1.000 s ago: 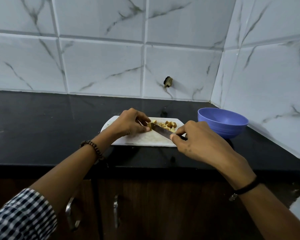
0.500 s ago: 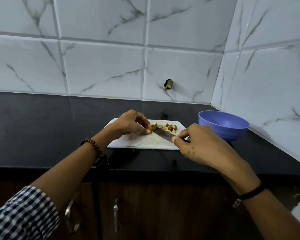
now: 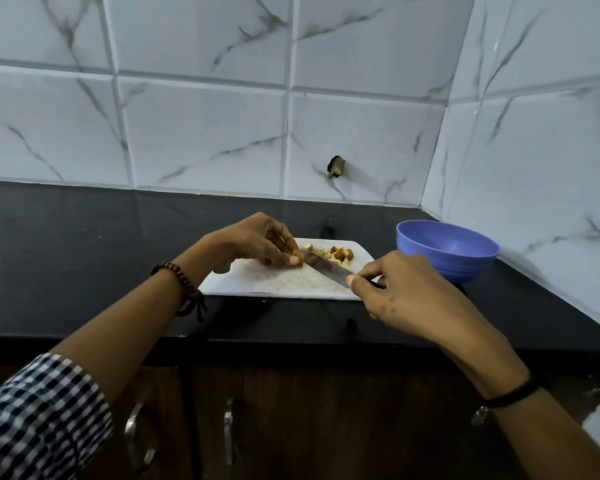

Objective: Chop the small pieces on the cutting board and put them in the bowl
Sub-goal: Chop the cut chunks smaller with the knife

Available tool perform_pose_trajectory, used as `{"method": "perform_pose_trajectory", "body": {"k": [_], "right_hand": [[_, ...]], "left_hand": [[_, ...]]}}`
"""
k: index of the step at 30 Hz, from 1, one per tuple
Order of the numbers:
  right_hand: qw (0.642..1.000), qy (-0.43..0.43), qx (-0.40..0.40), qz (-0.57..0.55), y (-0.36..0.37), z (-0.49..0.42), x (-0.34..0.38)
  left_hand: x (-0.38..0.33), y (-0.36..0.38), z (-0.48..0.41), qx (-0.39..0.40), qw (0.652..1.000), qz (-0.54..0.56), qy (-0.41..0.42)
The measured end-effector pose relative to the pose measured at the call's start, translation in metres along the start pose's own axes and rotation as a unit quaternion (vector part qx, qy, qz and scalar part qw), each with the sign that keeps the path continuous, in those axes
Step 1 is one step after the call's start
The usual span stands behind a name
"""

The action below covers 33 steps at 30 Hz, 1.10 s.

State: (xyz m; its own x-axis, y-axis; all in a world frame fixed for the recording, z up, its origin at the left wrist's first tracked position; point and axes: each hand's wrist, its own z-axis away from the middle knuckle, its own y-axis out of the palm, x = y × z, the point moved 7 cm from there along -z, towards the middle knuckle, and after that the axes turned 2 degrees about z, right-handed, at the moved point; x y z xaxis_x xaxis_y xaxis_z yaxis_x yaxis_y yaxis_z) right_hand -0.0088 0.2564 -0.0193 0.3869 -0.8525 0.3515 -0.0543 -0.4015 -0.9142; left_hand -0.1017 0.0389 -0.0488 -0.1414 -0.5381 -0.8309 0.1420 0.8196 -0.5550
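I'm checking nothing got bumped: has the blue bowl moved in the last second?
No. The blue bowl sits where it was, just right of the cutting board, with the same gap between them.

White marble tiles (image 3: 205, 140); black countertop (image 3: 84, 258)

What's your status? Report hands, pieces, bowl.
Left hand pinches one piece on cutting board; right hand grips knife, blade against it. Other pieces heaped beyond blade; bowl looks empty. Nothing blocks bowl.

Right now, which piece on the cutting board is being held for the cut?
The leftmost piece, pinched by the left hand right beside the knife. The other pieces lie loose in a pile on the blade's far side, untouched.
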Motion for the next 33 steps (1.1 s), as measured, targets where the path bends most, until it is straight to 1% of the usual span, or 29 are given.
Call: {"method": "perform_pose_trajectory", "body": {"k": [5,12,18,21,27,29,33], "right_hand": [[1.0,0.002,-0.005,-0.003,0.0,0.001,-0.004],[1.0,0.004,0.001,-0.009,0.001,0.002,-0.003],[1.0,0.003,0.009,-0.004,0.006,0.001,0.001],[1.0,0.006,0.003,-0.001,0.009,0.002,0.001],[1.0,0.014,0.0,0.004,0.011,0.004,0.003],[1.0,0.015,-0.004,0.009,0.011,0.004,0.004],[0.999,0.02,-0.023,0.034,0.008,0.005,0.005]], "left_hand": [[-0.002,-0.004,0.002,0.0,1.0,-0.014,-0.002],[-0.002,-0.006,0.003,0.007,0.999,-0.032,-0.032],[-0.007,-0.002,0.006,0.021,0.997,-0.079,-0.015],[-0.006,-0.001,0.007,-0.008,0.996,-0.085,0.01],[-0.012,0.001,0.014,-0.118,0.982,-0.135,0.062],[-0.012,0.003,0.015,-0.128,0.979,-0.147,0.063],[-0.009,0.006,0.015,-0.121,0.98,-0.149,0.045]]}}
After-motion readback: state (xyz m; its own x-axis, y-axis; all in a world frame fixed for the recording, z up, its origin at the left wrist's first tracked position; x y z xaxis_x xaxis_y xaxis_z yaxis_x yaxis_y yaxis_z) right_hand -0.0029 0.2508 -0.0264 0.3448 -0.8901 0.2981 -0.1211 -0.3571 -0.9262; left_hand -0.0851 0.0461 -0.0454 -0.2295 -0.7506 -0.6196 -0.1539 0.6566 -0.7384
